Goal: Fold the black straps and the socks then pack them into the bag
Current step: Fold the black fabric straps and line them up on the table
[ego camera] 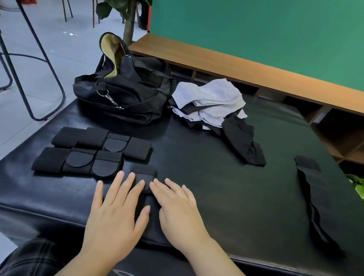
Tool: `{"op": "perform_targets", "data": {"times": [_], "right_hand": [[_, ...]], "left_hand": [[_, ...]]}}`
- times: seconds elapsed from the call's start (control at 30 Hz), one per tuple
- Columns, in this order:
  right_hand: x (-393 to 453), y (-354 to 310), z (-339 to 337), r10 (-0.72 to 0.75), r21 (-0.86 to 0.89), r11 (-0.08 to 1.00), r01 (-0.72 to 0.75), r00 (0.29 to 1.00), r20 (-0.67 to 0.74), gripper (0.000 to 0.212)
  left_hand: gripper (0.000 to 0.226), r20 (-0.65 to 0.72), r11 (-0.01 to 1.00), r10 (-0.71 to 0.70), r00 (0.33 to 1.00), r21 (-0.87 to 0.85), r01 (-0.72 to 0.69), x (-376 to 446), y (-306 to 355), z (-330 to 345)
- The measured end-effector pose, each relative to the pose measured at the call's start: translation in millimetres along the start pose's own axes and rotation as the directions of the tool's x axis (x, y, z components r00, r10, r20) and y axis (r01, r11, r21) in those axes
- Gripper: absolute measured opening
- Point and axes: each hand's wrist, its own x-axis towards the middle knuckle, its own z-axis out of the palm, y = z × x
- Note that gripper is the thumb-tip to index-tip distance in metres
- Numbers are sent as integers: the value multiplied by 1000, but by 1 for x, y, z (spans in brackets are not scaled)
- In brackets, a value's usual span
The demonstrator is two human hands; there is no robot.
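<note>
Both hands lie flat, fingers straight, gripping nothing: left hand (118, 201) and right hand (177, 206) press the folded strap (144, 174) between them at the near edge of the black pad (250, 196); its long axis runs away from the person. Folded straps (92, 154) lie just left. Unfolded strap (315, 206) lies well right, nearer the right hand, long axis near-to-far. Socks (214, 107) and bag (126, 91) sit beyond
</note>
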Motion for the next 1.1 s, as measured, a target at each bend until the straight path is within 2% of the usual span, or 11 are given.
{"op": "perform_targets", "data": {"times": [0.33, 0.6, 0.7, 0.8, 0.93, 1.1], "right_hand": [[7, -9, 4, -54, 59, 997, 55, 998, -17, 59], [11, -8, 5, -79, -24, 997, 80, 997, 22, 57], [9, -7, 6, -77, -1, 997, 77, 997, -12, 57], [4, -3, 9, 16, 121, 993, -3, 995, -99, 55], [-10, 3, 8, 247, 373, 919, -125, 922, -298, 45], [-34, 17, 5, 377, 472, 874, -117, 777, -504, 35]], "left_hand": [[62, -25, 995, -72, 997, 69, 73, 8, -15, 4], [64, -44, 994, -56, 997, 87, 60, 16, -19, 7], [64, -35, 996, -48, 998, 74, 50, 16, -20, 6], [61, -35, 999, -30, 999, 18, 31, 14, -18, 3], [53, -74, 982, 50, 996, -178, -63, 13, -5, -3], [48, -107, 921, 159, 981, -343, -186, 20, 30, -5]]}}
